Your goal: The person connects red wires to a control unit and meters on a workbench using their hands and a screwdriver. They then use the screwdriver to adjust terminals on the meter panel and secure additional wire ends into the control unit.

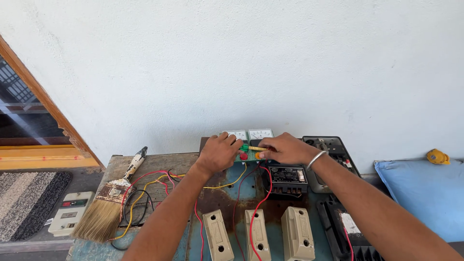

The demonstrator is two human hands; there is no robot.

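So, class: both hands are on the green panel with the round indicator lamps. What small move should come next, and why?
Probably steady the green panel with the left hand while the right hand works the slim yellow tool beside the red round lamp: both hands already rest there.

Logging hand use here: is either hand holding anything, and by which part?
The right hand pinches a thin yellow tool by its near end; the left hand only rests on the green panel.

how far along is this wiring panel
Looks done: three beige fuse holders and a black unit sit on the rusty board, with red wires run. In hand: the left hand steadies the indicator lamps while the right hand works there. Left: loose wires near the paintbrush.
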